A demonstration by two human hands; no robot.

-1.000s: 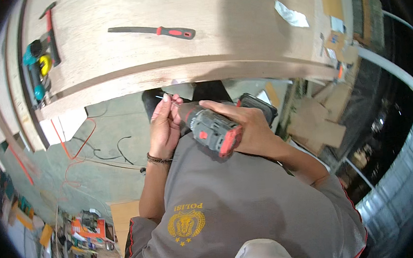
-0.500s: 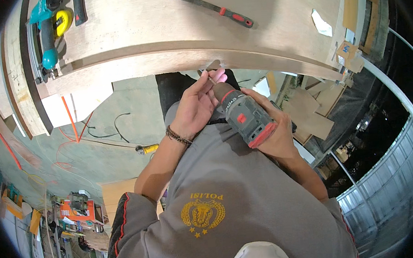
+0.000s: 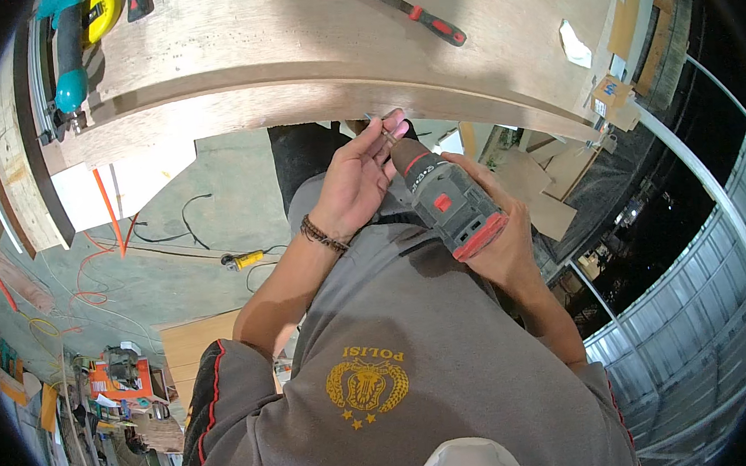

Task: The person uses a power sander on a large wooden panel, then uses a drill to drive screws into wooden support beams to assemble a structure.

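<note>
My right hand (image 3: 504,245) is wrapped round a black, grey and red cordless drill (image 3: 451,199). Its chuck points up and left, toward the edge of a pale wooden panel (image 3: 232,117). My left hand (image 3: 354,182), palm turned up, has its thumb and fingertips pinched together just ahead of the chuck. A thin metal piece shows at those fingertips, too small to name. Both hands are just below the panel's near edge. The drill's grip is mostly hidden behind its body and my right hand.
On the panel lie a red-and-black handled file-like tool (image 3: 437,26), a white scrap (image 3: 575,43), a yellow tape measure (image 3: 102,16) and a teal power tool (image 3: 71,86). Orange cords (image 3: 108,210) and a yellow power tool (image 3: 242,260) are on the floor at left.
The view has shifted slightly, so the panel's tools sit higher in it. My left fingers stay pinched ahead of the chuck, and my right hand keeps its hold on the drill.
</note>
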